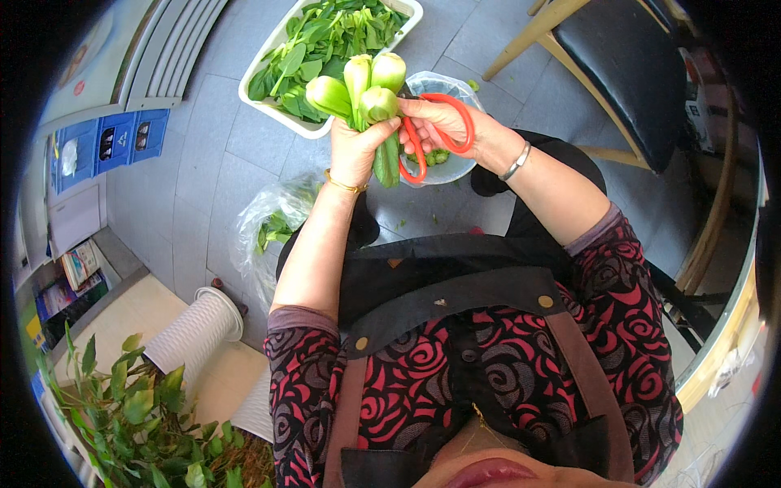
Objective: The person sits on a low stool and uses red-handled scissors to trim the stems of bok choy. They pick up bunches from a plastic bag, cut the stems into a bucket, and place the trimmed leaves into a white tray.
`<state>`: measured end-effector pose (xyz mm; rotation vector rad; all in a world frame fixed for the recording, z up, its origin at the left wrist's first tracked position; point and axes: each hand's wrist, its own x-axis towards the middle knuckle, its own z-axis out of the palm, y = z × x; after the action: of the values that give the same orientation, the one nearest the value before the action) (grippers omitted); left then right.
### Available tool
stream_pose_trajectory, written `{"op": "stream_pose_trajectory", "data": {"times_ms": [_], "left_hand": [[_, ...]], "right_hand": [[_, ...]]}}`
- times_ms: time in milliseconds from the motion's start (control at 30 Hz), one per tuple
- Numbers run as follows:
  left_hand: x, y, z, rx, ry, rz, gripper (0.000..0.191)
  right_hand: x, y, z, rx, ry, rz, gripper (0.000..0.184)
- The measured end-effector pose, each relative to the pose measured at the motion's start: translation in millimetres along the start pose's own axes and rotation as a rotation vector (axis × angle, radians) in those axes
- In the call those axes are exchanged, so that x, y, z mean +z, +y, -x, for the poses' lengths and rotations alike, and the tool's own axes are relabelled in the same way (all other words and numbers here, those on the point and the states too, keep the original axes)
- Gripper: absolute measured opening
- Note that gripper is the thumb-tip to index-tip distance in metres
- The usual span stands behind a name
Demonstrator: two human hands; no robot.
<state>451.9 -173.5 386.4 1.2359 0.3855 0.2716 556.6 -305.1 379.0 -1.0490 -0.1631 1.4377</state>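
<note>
My left hand [356, 149] grips a bunch of green leafy vegetables [379, 105], probably bok choy, with the pale stem bases turned up. Red-handled scissors [465, 131] are in my right hand [442, 122], whose thumb and finger touch the stems. The blades are mostly hidden behind the bunch and fingers. Beyond my hands, a white plastic basket [250, 73] holds many loose green leaves [341, 30]. Below my right hand stands a round tub with a clear plastic liner [460, 174], with green trimmings [434, 157] in it.
A clear plastic bag [259, 213] with greens lies on the grey tiled floor [244, 161] at left. At upper right stands a wooden chair with a black seat [616, 67]. Blue crates [116, 143], white woven-pattern pots [195, 332] and leafy plants [134, 409] are along the left.
</note>
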Motion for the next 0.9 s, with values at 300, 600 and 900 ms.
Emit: {"op": "stream_pose_trajectory", "data": {"times_ms": [300, 600, 900], "left_hand": [[-9, -3, -6, -0.029, -0.020, -0.108, 0.024], [-33, -14, -24, 0.257, 0.237, -0.963, 0.035], [-30, -11, -20, 0.401, 0.166, -1.321, 0.032]], "right_hand": [[5, 9, 3, 0.057, 0.182, -0.030, 0.048], [8, 37, 25, -0.241, 0.333, 0.239, 0.025], [9, 68, 24, -0.262, 0.364, 0.665, 0.033]]}}
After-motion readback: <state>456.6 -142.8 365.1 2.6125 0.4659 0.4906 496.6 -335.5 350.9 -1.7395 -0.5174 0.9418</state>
